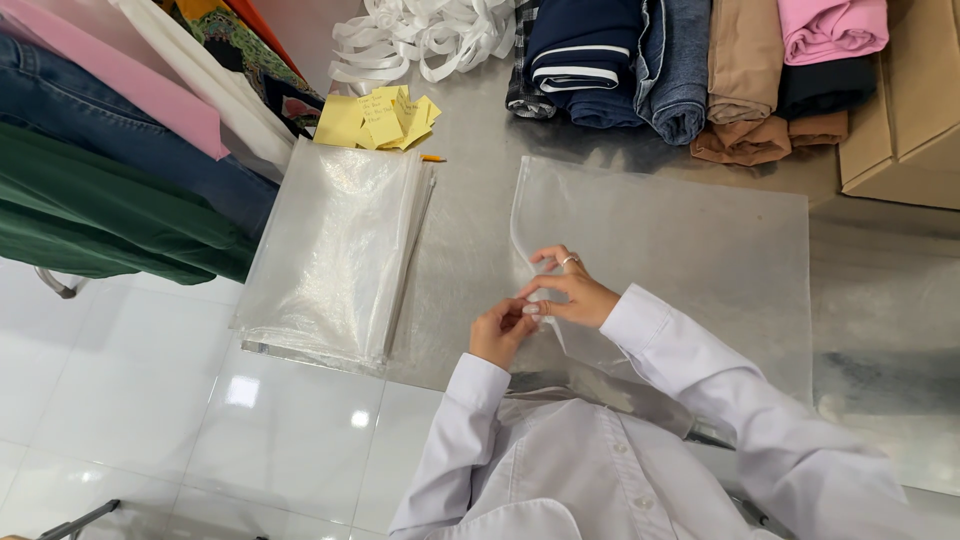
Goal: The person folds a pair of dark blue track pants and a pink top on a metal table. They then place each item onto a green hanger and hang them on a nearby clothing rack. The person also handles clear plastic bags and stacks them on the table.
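Both hands, L hand (pixel 500 331) & R hand (pixel 568 293), pinching clear bag (pixel 690 250) edge, near table (pixel 470 200) rim

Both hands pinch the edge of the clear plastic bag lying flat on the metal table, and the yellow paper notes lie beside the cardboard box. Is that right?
Not quite. In the head view the yellow paper notes lie beside the white ribbon, far from the cardboard box. Both hands, left and right, do pinch the clear plastic bag.

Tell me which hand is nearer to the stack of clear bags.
Left. The left hand sits just right of the stack of clear bags; the right hand is farther right, over the single clear bag.
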